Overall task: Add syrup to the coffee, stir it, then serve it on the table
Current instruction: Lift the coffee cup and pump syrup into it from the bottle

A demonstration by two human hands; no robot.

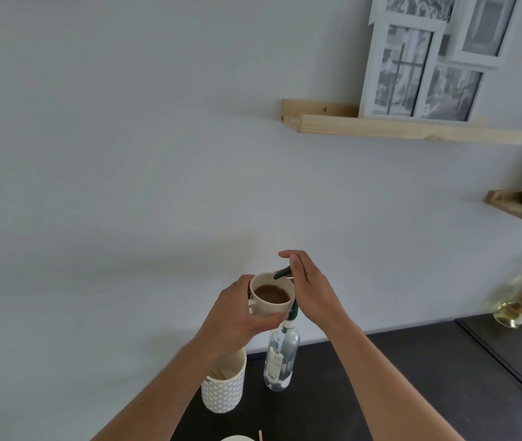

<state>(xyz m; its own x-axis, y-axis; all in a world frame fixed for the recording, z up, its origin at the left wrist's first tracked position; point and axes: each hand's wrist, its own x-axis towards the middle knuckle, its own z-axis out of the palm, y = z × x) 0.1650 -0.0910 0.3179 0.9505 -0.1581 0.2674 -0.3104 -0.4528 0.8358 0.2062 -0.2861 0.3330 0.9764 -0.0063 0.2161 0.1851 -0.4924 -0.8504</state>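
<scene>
Left hand (237,313) wraps closed around the mug (270,297) of coffee, raised beside the syrup bottle (280,361); right hand (310,291), at the mug's 3 o'clock, presses down on the dark pump (283,273), fingers loosely curled, spout reaching over the rim toward 9 o'clock, bottle axis upright
</scene>
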